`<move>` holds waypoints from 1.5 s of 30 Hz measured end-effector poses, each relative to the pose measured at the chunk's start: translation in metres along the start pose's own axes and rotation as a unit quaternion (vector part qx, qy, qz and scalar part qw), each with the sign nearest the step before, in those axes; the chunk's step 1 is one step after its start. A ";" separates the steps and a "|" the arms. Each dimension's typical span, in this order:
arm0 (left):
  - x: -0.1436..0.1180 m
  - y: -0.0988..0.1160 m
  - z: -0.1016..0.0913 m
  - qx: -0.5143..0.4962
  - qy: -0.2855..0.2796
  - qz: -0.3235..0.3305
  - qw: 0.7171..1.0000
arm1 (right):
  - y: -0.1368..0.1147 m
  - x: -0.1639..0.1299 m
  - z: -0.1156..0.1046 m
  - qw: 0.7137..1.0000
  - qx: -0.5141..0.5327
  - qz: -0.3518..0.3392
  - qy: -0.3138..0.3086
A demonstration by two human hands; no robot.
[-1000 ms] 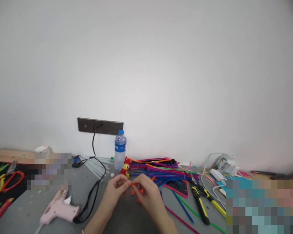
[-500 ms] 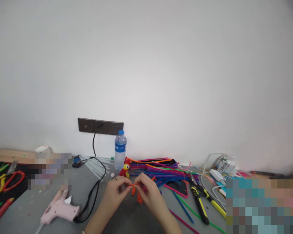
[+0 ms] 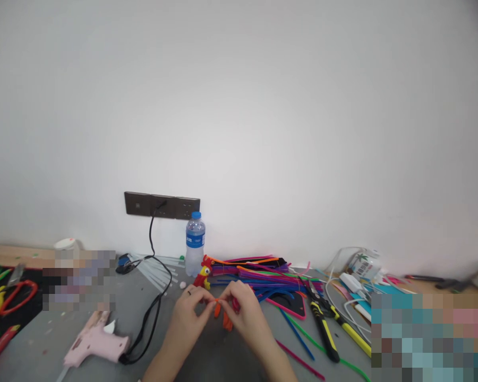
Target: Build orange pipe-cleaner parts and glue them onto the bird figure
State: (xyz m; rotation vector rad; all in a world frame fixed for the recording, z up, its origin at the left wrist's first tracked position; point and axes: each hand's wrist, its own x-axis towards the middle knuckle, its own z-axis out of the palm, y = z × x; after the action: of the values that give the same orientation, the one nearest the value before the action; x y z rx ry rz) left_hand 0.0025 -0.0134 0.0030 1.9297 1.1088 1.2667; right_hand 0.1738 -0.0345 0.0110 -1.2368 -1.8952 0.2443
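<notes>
My left hand (image 3: 190, 314) and my right hand (image 3: 245, 312) meet above the grey table, thumbs and index fingertips pinched. Between the fingertips is a small orange piece (image 3: 217, 301) that looks like pipe cleaner; most of it is covered by my fingers. Orange pipe-cleaner pieces (image 3: 227, 321) show just below and beside my right hand, and I cannot tell whether they join the pinched piece. Just beyond my left hand stands a red and yellow figure (image 3: 203, 274) with a googly eye. A bundle of coloured pipe cleaners (image 3: 258, 273) lies behind my right hand.
A pink glue gun (image 3: 96, 339) lies at the left, its black cord (image 3: 158, 302) running to the wall socket. A water bottle (image 3: 195, 246) stands at the back. Yellow-black pliers (image 3: 323, 329), loose pipe cleaners and a white cable lie right. Scissors (image 3: 19, 296) rest far left.
Both hands keep their pinch on the orange piece, with only slight finger shifts. The whole view has moved a little; the things on the table stay in place.
</notes>
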 end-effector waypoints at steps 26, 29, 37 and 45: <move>-0.012 -0.003 0.032 0.257 -0.128 0.043 0.957 | 0.042 -0.003 -0.018 0.969 0.145 0.197 0.028; -0.011 -0.005 0.033 0.266 -0.126 0.061 0.954 | 0.042 -0.003 -0.011 0.968 0.148 0.197 0.046; -0.006 -0.015 0.029 0.205 -0.102 0.078 0.970 | 0.043 -0.005 -0.012 0.951 0.222 0.213 -0.020; 0.004 -0.017 0.017 0.030 -0.033 0.051 0.998 | 0.029 0.000 -0.016 0.971 0.191 0.144 -0.006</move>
State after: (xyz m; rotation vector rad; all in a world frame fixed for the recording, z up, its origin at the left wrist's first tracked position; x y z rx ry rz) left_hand 0.0138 -0.0014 -0.0156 2.0809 1.0368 1.2271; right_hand 0.2051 -0.0247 0.0047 -1.2365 -1.5756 0.7374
